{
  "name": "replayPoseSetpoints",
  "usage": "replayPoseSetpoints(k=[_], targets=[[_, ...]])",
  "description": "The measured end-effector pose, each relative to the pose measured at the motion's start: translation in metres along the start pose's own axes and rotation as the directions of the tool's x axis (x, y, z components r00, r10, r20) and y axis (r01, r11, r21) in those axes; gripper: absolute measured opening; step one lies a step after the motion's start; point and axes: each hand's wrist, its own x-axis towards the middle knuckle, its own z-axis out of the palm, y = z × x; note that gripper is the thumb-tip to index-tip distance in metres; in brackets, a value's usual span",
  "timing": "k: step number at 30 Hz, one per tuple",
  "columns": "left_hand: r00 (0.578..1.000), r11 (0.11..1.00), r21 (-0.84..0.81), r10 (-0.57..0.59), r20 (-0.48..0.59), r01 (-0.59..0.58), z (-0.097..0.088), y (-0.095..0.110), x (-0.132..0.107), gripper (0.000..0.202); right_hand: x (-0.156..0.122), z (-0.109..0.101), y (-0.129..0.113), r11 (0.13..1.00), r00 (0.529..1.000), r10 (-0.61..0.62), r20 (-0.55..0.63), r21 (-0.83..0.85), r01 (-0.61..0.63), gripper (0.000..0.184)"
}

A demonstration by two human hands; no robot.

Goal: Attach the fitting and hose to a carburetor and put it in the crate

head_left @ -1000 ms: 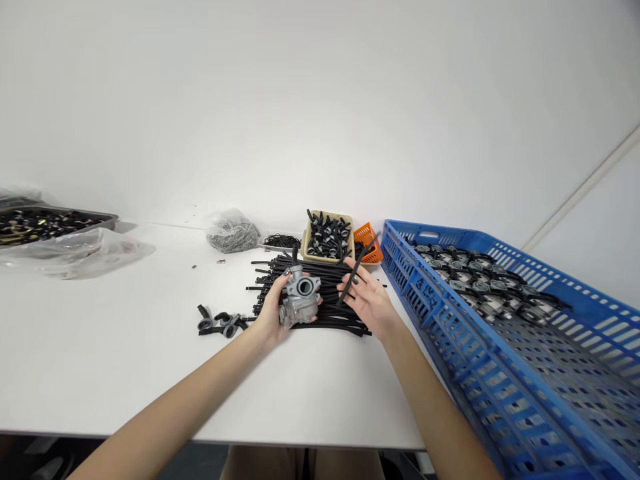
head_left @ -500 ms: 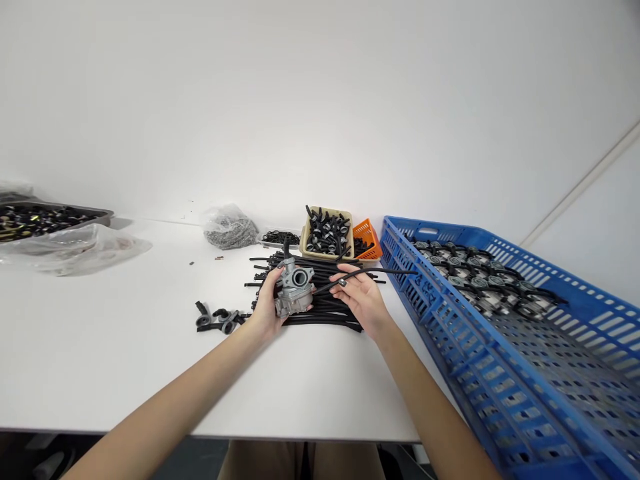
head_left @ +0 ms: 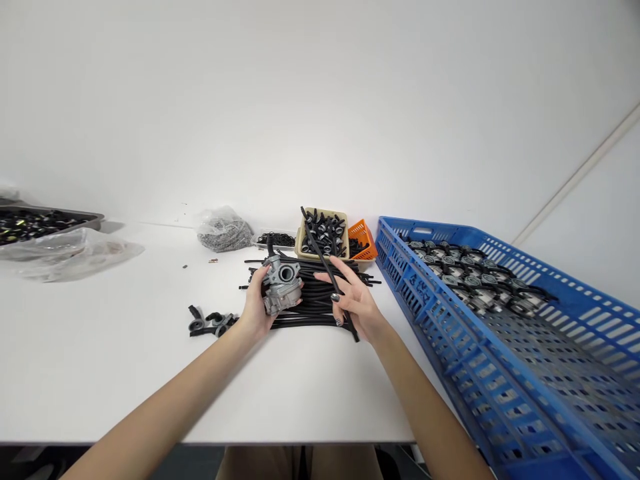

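Observation:
My left hand [head_left: 257, 308] is closed around a grey metal carburetor [head_left: 283, 287], its round bore facing me and a black stub pointing up from its top. To the right, my right hand [head_left: 356, 300] grips a thin black rubber hose [head_left: 323, 259] between thumb and fingers. The hose slants from upper left to lower right, apart from the carburetor. Beneath both hands lies a pile of similar black hoses [head_left: 315, 293]. Several black and grey ring-shaped fittings [head_left: 213, 323] rest on the table left of my left hand.
A blue crate [head_left: 425, 300] with rows of carburetors [head_left: 467, 273] stands at the right. At the back are a cream bin [head_left: 323, 257] of black fittings, an orange basket [head_left: 367, 250] and a plastic bag [head_left: 225, 230] of small parts. A dark tray [head_left: 93, 220] stands far left.
The hose in my right hand has swung from roughly level, with its end by the carburetor, to a steep slant away from it. My left hand still holds the carburetor.

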Motion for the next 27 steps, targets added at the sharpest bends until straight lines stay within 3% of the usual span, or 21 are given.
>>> replayPoseSetpoints(k=[3, 9, 17, 22, 27], targets=[[0.994, 0.995, 0.022, 0.094, -0.053, -0.093, 0.002, 0.001, -0.001, 0.033, -0.003, -0.005, -0.002, 0.996, 0.999, 0.026, -0.037, 0.088, -0.023, 0.041], [0.989, 0.996, 0.000, 0.088, -0.117, -0.088, 0.000, 0.004, 0.001, 0.036, -0.003, -0.009, -0.008, 0.959, 0.935, -0.110, -0.338, 0.211, 0.189, 0.013], [0.994, 0.996, 0.007, 0.085, -0.065, -0.085, 0.004, 0.002, -0.001, 0.034, 0.011, -0.012, -0.003, 0.945, 0.862, -0.126, -0.491, 0.205, 0.255, 0.018], [0.993, 0.996, 0.000, 0.094, -0.068, -0.094, 0.012, 0.001, -0.006, 0.034, 0.012, -0.013, -0.002, 0.911, 0.856, -0.083, -0.511, 0.309, 0.273, 0.014], [0.993, 0.995, 0.006, 0.102, -0.053, -0.102, 0.012, 0.001, -0.007, 0.032, 0.012, -0.014, -0.002, 0.942, 0.846, -0.081, -0.527, 0.237, 0.238, 0.016]])
